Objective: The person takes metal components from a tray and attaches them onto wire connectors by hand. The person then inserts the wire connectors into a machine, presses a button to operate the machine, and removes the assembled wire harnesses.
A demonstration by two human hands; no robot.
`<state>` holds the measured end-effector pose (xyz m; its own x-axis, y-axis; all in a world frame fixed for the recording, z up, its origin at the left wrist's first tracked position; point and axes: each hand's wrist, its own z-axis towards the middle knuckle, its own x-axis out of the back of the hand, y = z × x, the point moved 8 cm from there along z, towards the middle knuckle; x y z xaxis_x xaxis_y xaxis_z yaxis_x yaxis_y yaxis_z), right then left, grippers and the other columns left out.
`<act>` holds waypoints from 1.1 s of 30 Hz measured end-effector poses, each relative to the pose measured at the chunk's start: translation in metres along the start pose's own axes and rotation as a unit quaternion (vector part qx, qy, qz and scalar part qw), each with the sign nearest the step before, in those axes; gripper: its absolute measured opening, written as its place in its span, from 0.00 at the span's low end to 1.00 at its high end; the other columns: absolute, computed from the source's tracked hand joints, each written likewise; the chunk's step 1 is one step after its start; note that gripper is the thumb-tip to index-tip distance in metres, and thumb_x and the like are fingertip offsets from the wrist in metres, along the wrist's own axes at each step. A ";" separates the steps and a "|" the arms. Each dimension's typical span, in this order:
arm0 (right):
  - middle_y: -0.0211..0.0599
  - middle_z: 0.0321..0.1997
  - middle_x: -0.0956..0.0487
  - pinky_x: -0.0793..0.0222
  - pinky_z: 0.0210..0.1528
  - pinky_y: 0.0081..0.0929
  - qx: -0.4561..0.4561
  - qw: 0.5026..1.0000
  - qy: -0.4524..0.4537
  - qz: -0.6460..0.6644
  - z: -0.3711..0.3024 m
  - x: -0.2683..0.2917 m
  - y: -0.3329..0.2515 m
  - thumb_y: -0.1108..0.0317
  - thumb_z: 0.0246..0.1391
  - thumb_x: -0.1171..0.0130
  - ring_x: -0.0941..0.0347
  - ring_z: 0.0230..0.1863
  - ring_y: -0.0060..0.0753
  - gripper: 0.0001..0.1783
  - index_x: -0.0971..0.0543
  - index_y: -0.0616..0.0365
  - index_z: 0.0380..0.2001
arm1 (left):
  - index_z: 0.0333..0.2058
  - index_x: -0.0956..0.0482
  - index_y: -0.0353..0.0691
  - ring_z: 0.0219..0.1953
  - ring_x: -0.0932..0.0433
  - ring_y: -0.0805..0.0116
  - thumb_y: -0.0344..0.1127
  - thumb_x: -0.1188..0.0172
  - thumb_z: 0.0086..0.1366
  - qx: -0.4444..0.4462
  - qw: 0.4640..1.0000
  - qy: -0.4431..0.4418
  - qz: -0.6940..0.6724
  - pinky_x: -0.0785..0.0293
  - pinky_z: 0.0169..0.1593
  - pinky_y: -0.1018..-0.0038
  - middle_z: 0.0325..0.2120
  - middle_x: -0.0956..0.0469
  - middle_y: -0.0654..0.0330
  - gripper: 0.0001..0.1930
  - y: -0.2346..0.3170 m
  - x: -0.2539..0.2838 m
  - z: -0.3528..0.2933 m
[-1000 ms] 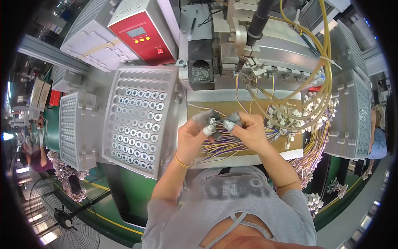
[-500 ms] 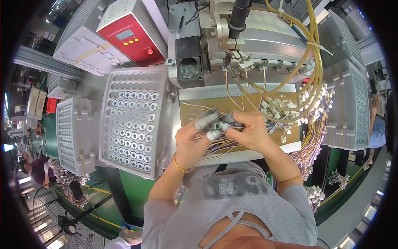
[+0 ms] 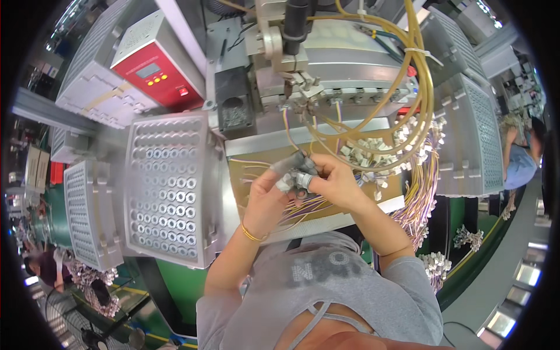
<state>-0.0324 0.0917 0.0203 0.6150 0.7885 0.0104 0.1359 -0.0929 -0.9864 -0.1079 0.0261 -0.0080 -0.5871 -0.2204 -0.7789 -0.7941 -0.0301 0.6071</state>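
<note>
Across the top, a big grey metal machine (image 3: 344, 58), with wires running down from its front edge. Below, a brown surface (image 3: 241, 188) partly covered by loose wires (image 3: 297, 214). To the left, apart from both hands, a pale tray (image 3: 204, 204) with rows of metal rings (image 3: 186, 213); behind it, a red-fronted control box (image 3: 169, 90). At the right, a thick hanging bundle (image 3: 417, 204) of yellow and purple wires.

In the middle, above the loose wires, left hand (image 3: 265, 201) and right hand (image 3: 337, 185) brought together, fingers bent. Grip of each: fingertips gathered close and meeting those of the other – cannot tell the thing pinched, if any, behind them. Just beyond the right hand, a heap of white connectors (image 3: 367, 153). On thumbs and fingertips, greyish finger covers (image 3: 303, 180).

Smallest of all, a metallic piece: visible at the left fingertips a second ago, with the right hand slightly apart; now out of sight, most likely within the joined fingertips. Suggests, for the work in hand, a shift to close two-handed handling – probably of that one piece
</note>
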 end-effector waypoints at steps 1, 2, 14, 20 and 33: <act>0.32 0.26 0.26 0.36 0.28 0.15 0.024 0.993 0.070 -0.091 -0.002 0.018 -0.004 0.74 0.44 0.49 0.32 0.26 0.16 0.09 0.27 0.66 0.31 | 0.45 0.32 0.34 0.30 0.26 0.71 0.24 0.49 0.55 0.007 0.998 0.027 0.051 0.28 0.29 0.80 0.38 0.27 0.60 0.16 -0.007 0.003 0.004; 0.32 0.25 0.26 0.36 0.27 0.15 0.046 0.973 0.137 -0.179 -0.005 0.033 -0.008 0.73 0.43 0.49 0.32 0.25 0.17 0.10 0.27 0.67 0.31 | 0.46 0.33 0.35 0.33 0.26 0.69 0.23 0.49 0.55 0.012 0.993 0.056 0.102 0.27 0.31 0.78 0.38 0.27 0.60 0.17 -0.015 0.011 0.006; 0.27 0.12 0.35 0.40 0.12 0.17 0.088 0.875 0.458 0.128 0.002 0.175 0.058 0.67 0.45 0.47 0.38 0.10 0.21 0.09 0.33 0.58 0.17 | 0.43 0.28 0.33 0.36 0.29 0.78 0.23 0.48 0.56 -0.073 0.871 0.132 0.468 0.32 0.41 0.81 0.35 0.25 0.63 0.14 0.027 0.106 0.001; 0.32 0.12 0.38 0.36 0.14 0.20 0.092 0.861 0.457 0.203 0.006 0.139 0.031 0.69 0.44 0.49 0.37 0.11 0.27 0.09 0.37 0.60 0.19 | 0.41 0.27 0.35 0.35 0.28 0.77 0.22 0.48 0.54 -0.158 0.822 0.215 0.504 0.33 0.40 0.83 0.34 0.25 0.62 0.14 0.078 0.131 -0.006; 0.31 0.18 0.28 0.43 0.16 0.19 0.131 0.867 0.437 -0.203 -0.039 0.145 0.007 0.66 0.46 0.49 0.34 0.15 0.21 0.11 0.25 0.64 0.29 | 0.35 0.27 0.35 0.26 0.28 0.62 0.20 0.47 0.45 -0.247 0.529 0.200 0.787 0.32 0.30 0.72 0.24 0.28 0.57 0.15 0.091 0.112 -0.021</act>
<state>0.0884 0.1818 0.0211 0.9267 -0.0477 0.3727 0.3681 0.3147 -0.8749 -0.2423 -0.0220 -0.0368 -0.3014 -0.5368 0.7880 0.8245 0.2684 0.4982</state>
